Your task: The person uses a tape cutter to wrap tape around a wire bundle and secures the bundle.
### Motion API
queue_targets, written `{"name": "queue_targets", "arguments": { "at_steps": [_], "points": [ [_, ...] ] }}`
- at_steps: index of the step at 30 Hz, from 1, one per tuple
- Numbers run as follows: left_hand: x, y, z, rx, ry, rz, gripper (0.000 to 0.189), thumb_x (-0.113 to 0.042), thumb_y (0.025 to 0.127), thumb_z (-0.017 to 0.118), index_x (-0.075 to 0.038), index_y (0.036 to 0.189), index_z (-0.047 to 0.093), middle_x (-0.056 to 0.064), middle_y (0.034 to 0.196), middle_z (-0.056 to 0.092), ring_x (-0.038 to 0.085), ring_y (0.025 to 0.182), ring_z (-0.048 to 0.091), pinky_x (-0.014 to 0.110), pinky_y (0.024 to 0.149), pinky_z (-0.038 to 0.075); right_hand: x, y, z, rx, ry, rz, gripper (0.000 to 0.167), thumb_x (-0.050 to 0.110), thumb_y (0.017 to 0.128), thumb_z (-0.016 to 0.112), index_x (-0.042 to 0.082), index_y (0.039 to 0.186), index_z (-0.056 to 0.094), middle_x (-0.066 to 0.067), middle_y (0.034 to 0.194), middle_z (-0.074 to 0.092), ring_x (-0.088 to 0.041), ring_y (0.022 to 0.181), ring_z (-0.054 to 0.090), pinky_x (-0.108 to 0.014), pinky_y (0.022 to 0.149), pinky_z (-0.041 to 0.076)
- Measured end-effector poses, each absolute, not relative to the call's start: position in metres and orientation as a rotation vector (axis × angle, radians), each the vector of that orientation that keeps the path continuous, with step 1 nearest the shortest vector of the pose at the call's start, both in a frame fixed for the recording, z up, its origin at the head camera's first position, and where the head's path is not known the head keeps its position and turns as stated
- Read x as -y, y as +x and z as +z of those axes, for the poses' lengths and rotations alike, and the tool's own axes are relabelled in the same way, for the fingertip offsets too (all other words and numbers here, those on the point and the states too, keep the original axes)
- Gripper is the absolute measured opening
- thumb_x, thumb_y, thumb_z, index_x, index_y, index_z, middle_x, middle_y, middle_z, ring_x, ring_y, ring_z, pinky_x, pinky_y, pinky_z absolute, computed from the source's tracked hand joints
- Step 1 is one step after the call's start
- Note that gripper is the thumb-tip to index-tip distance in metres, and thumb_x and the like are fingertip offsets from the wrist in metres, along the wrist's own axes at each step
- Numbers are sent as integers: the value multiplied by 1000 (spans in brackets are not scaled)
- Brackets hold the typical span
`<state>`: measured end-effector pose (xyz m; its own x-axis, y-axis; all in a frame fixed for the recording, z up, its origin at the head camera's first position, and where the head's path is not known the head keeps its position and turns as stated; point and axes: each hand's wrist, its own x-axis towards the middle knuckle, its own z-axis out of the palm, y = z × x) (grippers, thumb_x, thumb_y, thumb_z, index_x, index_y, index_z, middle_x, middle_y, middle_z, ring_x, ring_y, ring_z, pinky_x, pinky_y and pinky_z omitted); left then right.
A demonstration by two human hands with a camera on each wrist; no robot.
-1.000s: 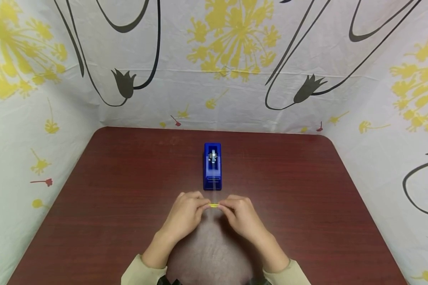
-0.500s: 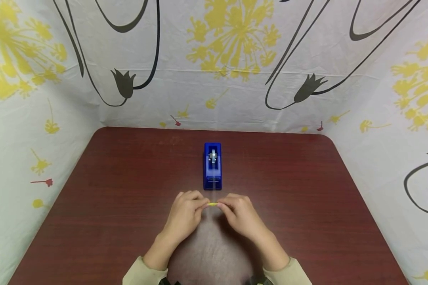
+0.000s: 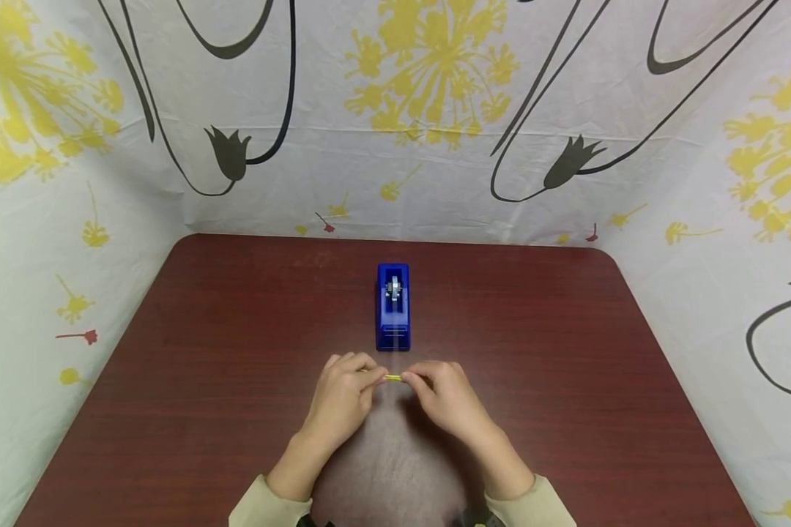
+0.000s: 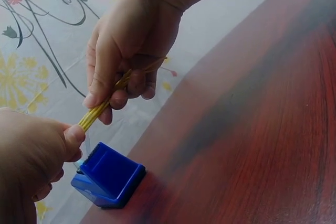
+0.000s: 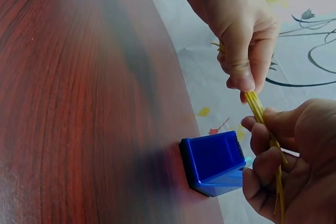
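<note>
A thin bundle of yellow strands is stretched between both hands above the table; what the strands are made of I cannot tell. My left hand pinches one end between thumb and fingers, and my right hand pinches the other. In the right wrist view, loose ends of the yellow strands trail across the curled fingers of the right hand. Just beyond the hands stands a blue tape dispenser, its toothed cutting edge facing them. Neither hand touches it. Fingers hide much of the bundle.
The dark red-brown table has rounded far corners. A white cloth with yellow, grey and red plant prints hangs behind it and along both sides.
Both hands keep their pinch on the yellow strands and stay nearly in place. The right thumb and fingers have shifted slightly. The tape dispenser has not moved.
</note>
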<state>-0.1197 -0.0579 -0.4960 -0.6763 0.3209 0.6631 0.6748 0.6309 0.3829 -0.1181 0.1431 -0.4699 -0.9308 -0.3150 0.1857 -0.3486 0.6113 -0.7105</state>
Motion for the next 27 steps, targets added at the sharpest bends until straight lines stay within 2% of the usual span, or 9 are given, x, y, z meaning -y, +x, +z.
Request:
{"name": "queue_targets", "arguments": {
  "at_steps": [4, 15, 22, 27],
  "points": [
    [58, -120, -497, 2304, -774, -864, 13, -7, 76, 86, -9, 88, 82, -2, 79, 67, 16, 70, 61, 33, 65, 42, -142, -118, -469, 2799, 504, 1264, 8, 9, 92, 74, 9, 86, 79, 1, 84, 74, -6, 71, 61, -24, 64, 51],
    [59, -117, -492, 2396, -761, -849, 13, -9, 78, 87, -12, 90, 82, -5, 81, 68, 11, 69, 62, 30, 64, 42, -144, -117, -472, 2725, 589, 1256, 6, 6, 90, 75, 8, 86, 80, 7, 72, 64, -1, 63, 51, -22, 58, 47],
    [60, -117, -485, 2545, -776, -815, 9, -14, 85, 82, -14, 94, 81, -8, 84, 69, 7, 70, 60, 28, 66, 41, -144, -118, -476, 2684, 643, 1198, 6, 3, 88, 76, 8, 86, 80, 8, 71, 62, 0, 62, 50, -21, 57, 47],
    [60, -119, -483, 2650, -797, -782, 11, -20, 94, 73, -14, 101, 79, -8, 89, 72, 8, 77, 64, 29, 69, 43, -144, -118, -476, 2661, 660, 1199, 6, 3, 89, 76, 8, 86, 79, 8, 71, 63, 0, 61, 50, -21, 56, 47]
  ]
}}
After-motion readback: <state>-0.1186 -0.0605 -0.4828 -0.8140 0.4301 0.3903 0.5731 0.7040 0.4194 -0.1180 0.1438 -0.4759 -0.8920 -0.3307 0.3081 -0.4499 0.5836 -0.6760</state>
